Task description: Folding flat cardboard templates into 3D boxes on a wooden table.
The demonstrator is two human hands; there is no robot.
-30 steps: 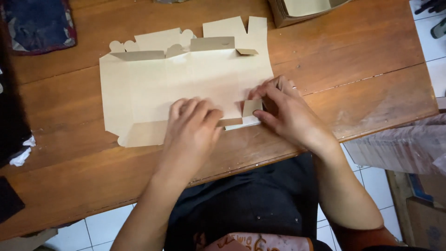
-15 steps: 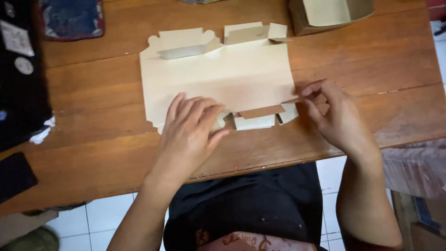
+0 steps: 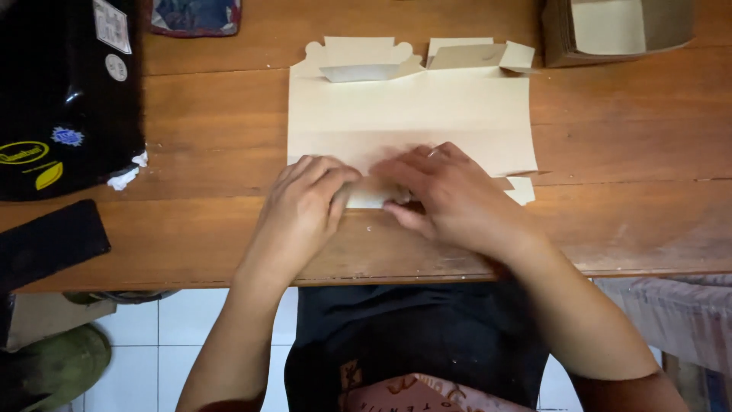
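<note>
Flat die-cut cardboard box blank (image 3: 412, 114) lies on the wooden tabletop (image 3: 633, 221), long axis running left to right across the view, pale inner face up; its far edge carries two raised flaps, one with rounded ears on the left, one folded brown-side-up on the right, both pointing away from the person. Near edge sits under both hands, with a small tab showing at the near right corner. Left hand (image 3: 301, 210) lies palm down, fingers curled and pressing the near flap; right hand (image 3: 450, 194) palm down just beside it, fingers spread flat over the same fold, the two hands almost touching; neither closes around anything. Against half a second ago: the right hand was then off at the blank's right edge pinching a brown flap, and now lies over the middle of the near edge; the brown strip and pale tabs seen along the near edge are now mostly covered; the blank also sits further right and higher in view. Far right, an open brown cardboard box (image 3: 618, 30) holds a pale sheet or panel inside. Far left, a black glossy bag (image 3: 69, 99) with stickers; below it a dark flat object (image 3: 49, 244); at the far edge a blue patterned cloth (image 3: 194, 15)
</note>
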